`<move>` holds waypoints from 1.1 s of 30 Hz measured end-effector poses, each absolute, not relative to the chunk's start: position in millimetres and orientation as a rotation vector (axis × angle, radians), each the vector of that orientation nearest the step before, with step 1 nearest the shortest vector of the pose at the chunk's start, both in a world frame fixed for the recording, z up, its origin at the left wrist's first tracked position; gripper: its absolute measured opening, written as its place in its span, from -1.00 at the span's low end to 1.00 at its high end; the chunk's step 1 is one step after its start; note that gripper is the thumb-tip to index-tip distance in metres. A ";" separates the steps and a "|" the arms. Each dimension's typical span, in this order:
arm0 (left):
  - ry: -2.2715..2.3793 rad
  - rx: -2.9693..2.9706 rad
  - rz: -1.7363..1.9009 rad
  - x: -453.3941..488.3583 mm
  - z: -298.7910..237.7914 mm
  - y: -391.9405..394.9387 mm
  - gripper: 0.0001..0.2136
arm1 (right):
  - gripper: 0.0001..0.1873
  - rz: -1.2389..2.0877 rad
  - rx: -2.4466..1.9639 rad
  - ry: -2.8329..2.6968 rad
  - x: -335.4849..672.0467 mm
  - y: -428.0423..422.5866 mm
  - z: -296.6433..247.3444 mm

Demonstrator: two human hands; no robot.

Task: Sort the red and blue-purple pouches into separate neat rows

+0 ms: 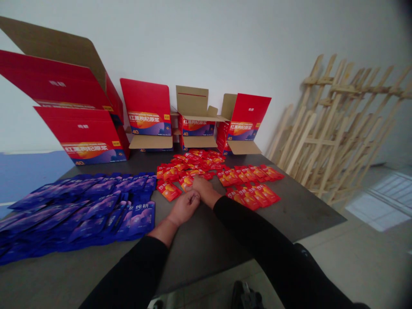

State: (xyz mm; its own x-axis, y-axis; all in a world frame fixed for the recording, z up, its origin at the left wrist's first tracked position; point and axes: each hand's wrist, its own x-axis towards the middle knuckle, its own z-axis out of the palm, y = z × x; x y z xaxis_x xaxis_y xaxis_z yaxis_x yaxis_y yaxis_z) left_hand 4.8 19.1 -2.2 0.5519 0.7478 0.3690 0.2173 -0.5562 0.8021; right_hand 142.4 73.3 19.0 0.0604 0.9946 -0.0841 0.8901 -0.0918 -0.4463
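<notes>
Black long sleeves (pixel 128 268) cover both forearms, which reach in from the bottom edge of the frame toward the middle of a dark grey tabletop (pixel 206 240). The left hand (pixel 184 208) is curled loosely, fingers bent inward, and the half-open right hand (pixel 202 189) lies just above it, the two touching. The right hand seems to hold nothing; the left palm is partly hidden at this angle, so I cannot tell whether something small is inside it. The right hand's fingertips (pixel 194 181) sit just beside a loose spread of glossy red sachets (pixel 193 167), heaped at the centre of the table and laid in rough rows to the right. To the left lies a wide, overlapping layer of glossy blue-purple sachets (pixel 86 210). Behind them, along the white wall (pixel 206 43), stand open red cardboard cartons (pixel 148 111) with tan inner flaps, the largest at the upper left of the frame. Unpainted wooden slat frames (pixel 337 128) lean against the wall on the right, above a pale tiled floor (pixel 363 257).
</notes>
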 end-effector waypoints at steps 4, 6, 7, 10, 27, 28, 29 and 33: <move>0.779 2.048 0.930 5.2 -1.0 17.8 -0.79 | -0.70 0.665 -2.067 -1.691 144.7 72.9 20.6; 0.785 2.032 0.922 5.3 -0.4 17.3 -0.79 | -0.89 0.798 -2.007 -1.618 148.5 65.8 24.3; 0.787 2.026 0.919 5.4 -0.5 17.3 -0.79 | -0.93 0.872 -2.003 -1.575 152.2 60.3 27.1; 0.783 2.010 0.909 5.6 -2.0 18.2 -0.78 | -0.85 1.079 -1.990 -1.466 173.3 36.3 38.9; 0.810 2.044 0.922 6.4 -4.9 22.4 -0.79 | -0.71 0.825 -1.898 -0.893 461.1 -115.1 47.0; 0.808 2.051 0.923 6.4 -6.0 23.2 -0.79 | -0.72 0.798 -1.934 -0.862 471.7 -120.5 42.5; 0.804 2.057 0.925 6.4 -6.9 23.8 -0.79 | -0.74 0.773 -1.973 -0.838 480.6 -125.0 37.9; 0.802 2.053 0.935 6.6 -7.7 23.9 -0.78 | -0.80 0.707 -2.091 -0.814 502.5 -135.5 20.8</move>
State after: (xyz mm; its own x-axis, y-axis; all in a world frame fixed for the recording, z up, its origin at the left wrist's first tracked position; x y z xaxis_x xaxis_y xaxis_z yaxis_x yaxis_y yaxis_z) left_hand 6.6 23.9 -7.7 0.5413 0.7634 0.3526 0.2329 -0.5390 0.8095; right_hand 502.5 -135.5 20.8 0.6419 0.7377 -0.2094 0.3111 -0.5001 -0.8082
